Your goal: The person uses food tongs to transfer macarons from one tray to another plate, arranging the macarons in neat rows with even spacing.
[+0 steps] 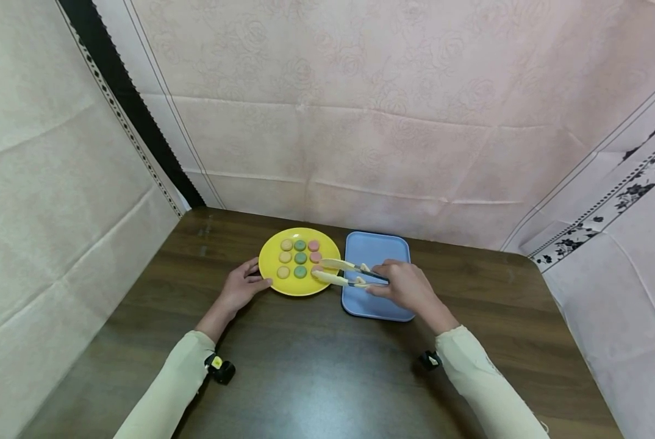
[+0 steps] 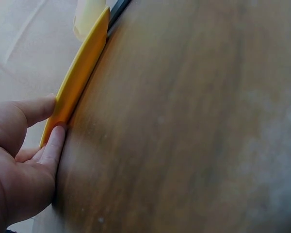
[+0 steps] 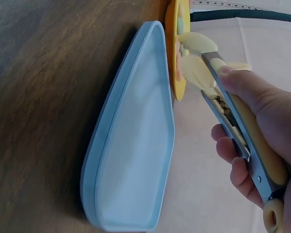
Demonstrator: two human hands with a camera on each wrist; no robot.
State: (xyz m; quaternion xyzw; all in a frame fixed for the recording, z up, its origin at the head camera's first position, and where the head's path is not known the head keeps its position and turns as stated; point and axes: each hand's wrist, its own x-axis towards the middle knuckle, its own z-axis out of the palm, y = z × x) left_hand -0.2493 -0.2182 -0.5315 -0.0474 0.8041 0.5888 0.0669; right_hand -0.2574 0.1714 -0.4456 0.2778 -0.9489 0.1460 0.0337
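Observation:
My left hand (image 1: 241,286) pinches the left rim of a round yellow plate (image 1: 300,289), which lies on the table. On the plate, macarons stand in columns: cream ones (image 1: 285,257) at left, green ones (image 1: 300,258) in the middle, pink ones (image 1: 314,246) at right. My right hand (image 1: 404,282) grips a pair of tongs (image 3: 235,104) with cream tips and metal arms. Their parted tips reach over the plate's right side, around the nearest pink macaron, which they partly hide. Whether they touch it I cannot tell.
A blue tray (image 1: 379,310) lies just right of the plate, under the tongs and right hand; no items show on its visible surface. The brown wooden table (image 1: 305,366) ends at a pale patterned cloth (image 1: 360,152) behind. Similar cloth hangs at both sides.

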